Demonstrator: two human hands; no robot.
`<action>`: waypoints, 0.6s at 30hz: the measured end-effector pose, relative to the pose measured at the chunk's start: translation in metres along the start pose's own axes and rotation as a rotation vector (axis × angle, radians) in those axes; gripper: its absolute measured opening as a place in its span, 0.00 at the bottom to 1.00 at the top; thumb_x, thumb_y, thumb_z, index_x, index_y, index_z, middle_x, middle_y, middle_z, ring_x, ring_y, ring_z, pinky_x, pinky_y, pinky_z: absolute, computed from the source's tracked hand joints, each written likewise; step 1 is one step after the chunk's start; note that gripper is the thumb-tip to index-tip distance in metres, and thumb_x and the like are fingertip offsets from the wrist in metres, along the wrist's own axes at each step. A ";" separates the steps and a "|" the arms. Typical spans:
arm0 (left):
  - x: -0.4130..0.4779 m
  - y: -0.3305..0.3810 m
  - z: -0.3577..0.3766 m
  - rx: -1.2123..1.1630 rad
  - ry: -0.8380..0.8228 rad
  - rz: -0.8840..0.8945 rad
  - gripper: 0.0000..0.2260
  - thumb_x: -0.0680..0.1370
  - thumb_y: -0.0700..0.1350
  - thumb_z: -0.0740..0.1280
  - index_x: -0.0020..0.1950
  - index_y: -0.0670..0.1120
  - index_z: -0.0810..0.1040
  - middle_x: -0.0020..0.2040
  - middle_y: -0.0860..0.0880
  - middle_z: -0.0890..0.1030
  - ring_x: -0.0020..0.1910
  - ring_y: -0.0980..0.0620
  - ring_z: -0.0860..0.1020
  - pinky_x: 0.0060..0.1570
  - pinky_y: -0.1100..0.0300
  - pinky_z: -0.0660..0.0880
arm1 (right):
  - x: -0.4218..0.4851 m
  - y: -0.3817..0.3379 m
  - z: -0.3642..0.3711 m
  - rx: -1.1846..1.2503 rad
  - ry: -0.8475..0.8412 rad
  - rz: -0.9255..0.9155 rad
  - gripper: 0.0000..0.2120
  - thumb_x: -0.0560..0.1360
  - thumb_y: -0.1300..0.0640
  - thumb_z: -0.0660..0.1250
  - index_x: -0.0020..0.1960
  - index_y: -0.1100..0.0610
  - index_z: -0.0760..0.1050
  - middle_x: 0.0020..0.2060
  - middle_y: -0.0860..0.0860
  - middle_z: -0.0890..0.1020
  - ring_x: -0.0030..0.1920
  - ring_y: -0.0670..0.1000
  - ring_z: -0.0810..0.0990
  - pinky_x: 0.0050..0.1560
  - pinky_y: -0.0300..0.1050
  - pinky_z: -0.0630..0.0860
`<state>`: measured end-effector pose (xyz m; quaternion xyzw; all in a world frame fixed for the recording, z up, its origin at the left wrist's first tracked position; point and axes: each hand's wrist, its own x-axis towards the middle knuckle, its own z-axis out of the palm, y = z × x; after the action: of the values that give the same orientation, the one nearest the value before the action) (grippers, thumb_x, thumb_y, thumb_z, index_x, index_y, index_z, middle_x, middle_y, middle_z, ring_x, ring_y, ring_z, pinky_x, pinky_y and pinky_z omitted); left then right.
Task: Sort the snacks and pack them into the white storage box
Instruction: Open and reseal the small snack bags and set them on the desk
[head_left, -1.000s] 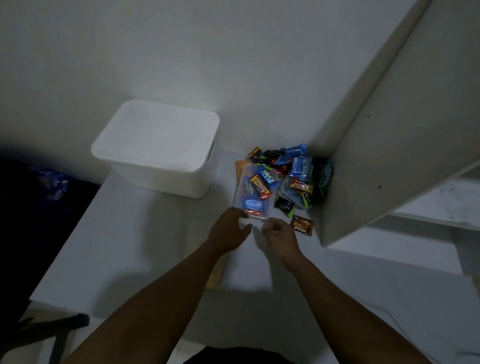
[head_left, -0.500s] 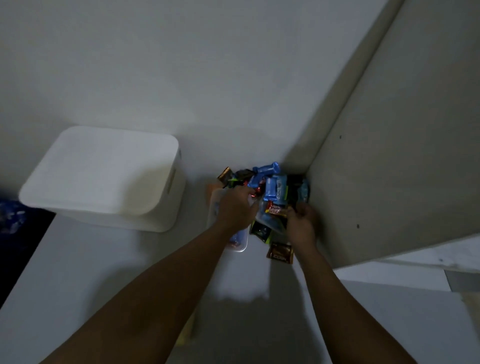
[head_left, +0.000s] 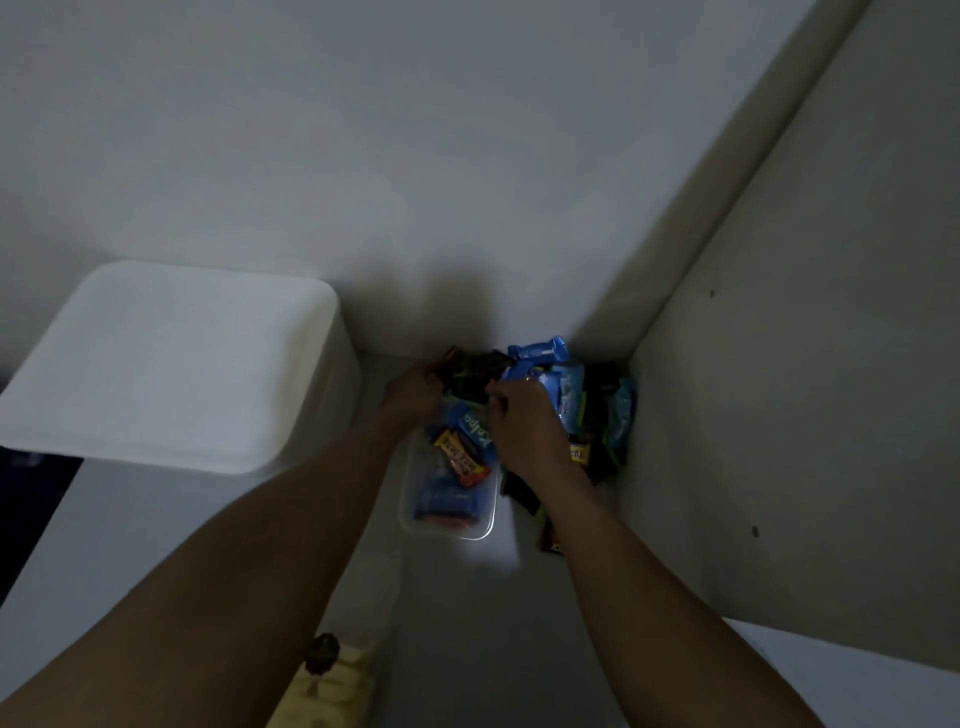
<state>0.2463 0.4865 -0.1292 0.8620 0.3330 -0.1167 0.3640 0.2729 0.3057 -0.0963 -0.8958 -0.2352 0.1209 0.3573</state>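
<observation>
The white storage box (head_left: 171, 364) stands at the left with its lid on. A heap of wrapped snacks (head_left: 569, 389), mostly blue and dark packets, fills the corner. In front of it lies a clear plastic tray (head_left: 447, 532) holding a blue packet (head_left: 475, 426) and a yellow-red bar (head_left: 462, 460). My left hand (head_left: 410, 397) reaches past the tray's far end and grips a dark packet (head_left: 457, 366) at the back of the heap. My right hand (head_left: 524, 426) is over the heap with curled fingers at the same dark packets; its hold is hidden in the dim light.
A grey cabinet panel (head_left: 805, 364) walls the heap on the right, and the back wall closes the corner. A pale yellowish object (head_left: 332, 686) lies near the front under my left forearm. The white table (head_left: 467, 623) runs toward me between my arms.
Both hands moved farther back to the dark packets at the rear of the heap. The left hand left the tray, uncovering its contents. The camera came closer.
</observation>
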 end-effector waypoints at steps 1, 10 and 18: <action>-0.001 0.001 -0.003 0.024 -0.037 0.029 0.15 0.80 0.48 0.59 0.63 0.44 0.77 0.62 0.39 0.79 0.60 0.40 0.77 0.50 0.57 0.71 | 0.003 -0.002 0.004 0.000 -0.057 0.011 0.11 0.77 0.63 0.62 0.51 0.62 0.82 0.48 0.60 0.84 0.51 0.58 0.80 0.51 0.51 0.78; 0.003 -0.020 -0.018 0.109 -0.261 -0.060 0.28 0.63 0.55 0.72 0.56 0.37 0.81 0.53 0.36 0.83 0.53 0.40 0.82 0.47 0.52 0.78 | -0.001 -0.006 0.031 -0.071 -0.318 0.073 0.12 0.81 0.53 0.60 0.60 0.56 0.77 0.53 0.57 0.81 0.53 0.58 0.80 0.49 0.47 0.76; -0.005 -0.042 -0.006 0.100 -0.099 -0.170 0.20 0.66 0.66 0.68 0.36 0.48 0.80 0.47 0.43 0.84 0.49 0.42 0.81 0.52 0.54 0.76 | -0.002 0.013 0.057 -0.142 -0.388 0.155 0.20 0.74 0.42 0.57 0.60 0.49 0.76 0.51 0.56 0.81 0.53 0.63 0.79 0.52 0.62 0.79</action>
<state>0.2149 0.5096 -0.1460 0.8411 0.3802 -0.2058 0.3251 0.2530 0.3297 -0.1463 -0.8940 -0.2379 0.3013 0.2309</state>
